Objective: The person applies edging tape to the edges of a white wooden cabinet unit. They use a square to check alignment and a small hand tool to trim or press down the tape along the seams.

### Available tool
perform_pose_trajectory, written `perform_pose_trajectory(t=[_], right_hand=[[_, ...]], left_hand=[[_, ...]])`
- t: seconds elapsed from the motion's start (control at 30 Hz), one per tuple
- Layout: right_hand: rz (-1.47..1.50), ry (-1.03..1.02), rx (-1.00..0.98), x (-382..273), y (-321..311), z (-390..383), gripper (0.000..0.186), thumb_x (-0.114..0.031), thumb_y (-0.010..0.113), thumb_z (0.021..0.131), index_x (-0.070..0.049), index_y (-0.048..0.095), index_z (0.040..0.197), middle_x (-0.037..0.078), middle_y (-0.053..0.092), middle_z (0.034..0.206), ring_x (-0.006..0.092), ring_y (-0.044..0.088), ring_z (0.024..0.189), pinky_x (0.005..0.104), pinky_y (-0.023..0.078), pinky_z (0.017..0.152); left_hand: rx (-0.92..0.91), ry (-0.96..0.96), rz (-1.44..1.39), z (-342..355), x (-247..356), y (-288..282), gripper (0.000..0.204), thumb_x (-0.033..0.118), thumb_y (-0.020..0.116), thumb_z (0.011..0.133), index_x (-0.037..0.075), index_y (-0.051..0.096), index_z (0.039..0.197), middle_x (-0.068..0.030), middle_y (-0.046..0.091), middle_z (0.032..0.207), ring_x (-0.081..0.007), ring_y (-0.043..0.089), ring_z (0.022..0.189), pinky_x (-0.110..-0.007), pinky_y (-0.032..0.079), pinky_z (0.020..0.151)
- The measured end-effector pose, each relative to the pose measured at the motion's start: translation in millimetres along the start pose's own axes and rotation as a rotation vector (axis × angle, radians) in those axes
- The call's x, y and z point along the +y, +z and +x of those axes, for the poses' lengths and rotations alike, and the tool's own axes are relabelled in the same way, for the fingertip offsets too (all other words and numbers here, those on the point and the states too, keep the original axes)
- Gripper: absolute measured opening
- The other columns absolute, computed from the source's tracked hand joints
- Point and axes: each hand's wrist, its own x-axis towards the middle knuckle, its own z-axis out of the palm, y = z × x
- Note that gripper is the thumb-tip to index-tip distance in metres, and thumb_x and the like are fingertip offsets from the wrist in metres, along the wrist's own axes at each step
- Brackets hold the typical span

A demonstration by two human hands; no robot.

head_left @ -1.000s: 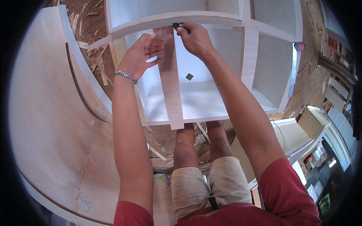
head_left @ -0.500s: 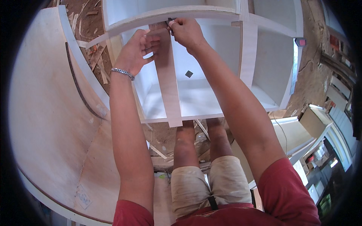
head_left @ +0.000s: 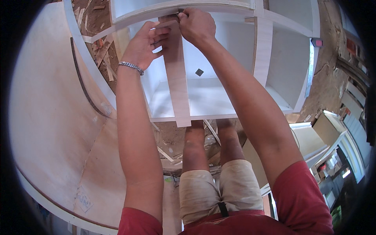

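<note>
A long, pale wooden strip [head_left: 181, 90] lies lengthwise across the front of a white cabinet [head_left: 231, 116], its near end sticking out a little past the cabinet's near edge. My left hand [head_left: 145, 46], with a chain bracelet on the wrist, grips the strip's far end from the left, thumb on top and fingers bent at its edge. At the same end, beside the cabinet's cross rail [head_left: 223, 8], my right hand [head_left: 197, 27] is closed on a small dark tool [head_left: 180, 11]. Only a tip of that tool shows; its kind is hidden by the fingers.
A large curved wooden panel [head_left: 47, 109] stands along the left. Wood scraps [head_left: 103, 58] lie on the dirt floor beyond it. A small dark square [head_left: 199, 72] is inside the cabinet. An upright divider [head_left: 263, 51] crosses at right, and more pale cabinet pieces [head_left: 309, 141] stand farther right.
The view has shifted slightly, so the cabinet sits a little higher and further right. My right hand has turned at the strip's far end, hiding more of the dark tool. My left hand keeps its place.
</note>
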Motion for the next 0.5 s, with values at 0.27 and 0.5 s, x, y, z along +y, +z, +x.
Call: perform_pose_trajectory(t=[0.27,0.5], right_hand=[[0.104,-0.042,0.038,16,9,17,0.031,-0.033,0.06,0.097,-0.007,0.078,0.098,0.018,0.075,0.085,0.036,0.072,0.084,0.049,0.055,0.079],[0.053,0.004,0.02,14,9,20,0.03,-0.033,0.063,0.095,-0.006,0.077,0.096,0.015,0.074,0.08,0.0302,0.07,0.072,0.044,0.055,0.073]], left_hand=[[-0.009,-0.044,0.009,6,3,0,0.053,0.053,0.066,0.088,0.005,0.073,0.111,-0.0073,0.068,0.11,-0.0202,0.057,0.108,-0.039,0.044,0.099],[0.019,-0.037,-0.012,4,4,4,0.051,0.052,0.065,0.089,0.004,0.074,0.107,-0.008,0.067,0.109,-0.021,0.056,0.107,-0.039,0.043,0.099]])
